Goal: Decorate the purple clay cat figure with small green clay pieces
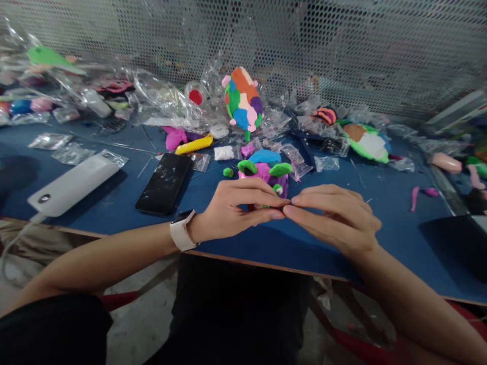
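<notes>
My left hand, with a watch on its wrist, and my right hand meet fingertip to fingertip above the table's near side. Both pinch at a small dark bit between them, too small and covered to name. Just behind my left fingers stands a modelling-clay animal figure in purple, with green ears and a blue top; my left hand hides its lower part. A small green clay ball lies left of the figure. Behind it, a patchwork clay piece of many colours stands upright.
On the blue table lie a black phone, a white power bank with a cable and a yellow serrated tool. Clear plastic bags line the perforated metal screen. Another patchwork clay piece lies right.
</notes>
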A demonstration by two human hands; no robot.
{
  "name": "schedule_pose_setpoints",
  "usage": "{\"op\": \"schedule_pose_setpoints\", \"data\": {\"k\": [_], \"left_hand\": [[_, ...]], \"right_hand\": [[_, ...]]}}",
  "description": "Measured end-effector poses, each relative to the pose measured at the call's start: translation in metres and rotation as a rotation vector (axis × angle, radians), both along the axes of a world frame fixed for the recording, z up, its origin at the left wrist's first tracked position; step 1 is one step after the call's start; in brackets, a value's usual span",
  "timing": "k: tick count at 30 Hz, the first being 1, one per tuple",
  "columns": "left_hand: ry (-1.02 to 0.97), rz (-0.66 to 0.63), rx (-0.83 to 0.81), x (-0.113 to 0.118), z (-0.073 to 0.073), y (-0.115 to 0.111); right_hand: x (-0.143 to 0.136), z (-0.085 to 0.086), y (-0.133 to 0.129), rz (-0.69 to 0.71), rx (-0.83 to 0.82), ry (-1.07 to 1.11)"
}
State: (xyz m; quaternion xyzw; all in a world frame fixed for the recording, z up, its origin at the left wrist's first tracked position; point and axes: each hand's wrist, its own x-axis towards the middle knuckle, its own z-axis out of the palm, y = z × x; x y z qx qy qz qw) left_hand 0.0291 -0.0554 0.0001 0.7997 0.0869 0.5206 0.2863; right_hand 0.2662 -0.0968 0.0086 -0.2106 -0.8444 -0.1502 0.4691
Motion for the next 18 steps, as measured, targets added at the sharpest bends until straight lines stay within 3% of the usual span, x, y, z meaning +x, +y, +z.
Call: {"op": "schedule_pose_setpoints", "data": {"k": [4,11,18], "left_hand": [[-0.019,0.068,0.082,-0.003,0.003,0.002],[-0.015,0.119,0.173,-0.006,0.001,0.005],[-0.017,0.103,0.188,-0.005,0.001,0.005]], "right_hand": [[-0.008,0.005,0.002,0.044,-0.072,0.053],[-0.021,-0.001,0.007,0.202,-0.445,0.413],[-0.019,0.003,0.006,0.173,-0.474,0.357]]}}
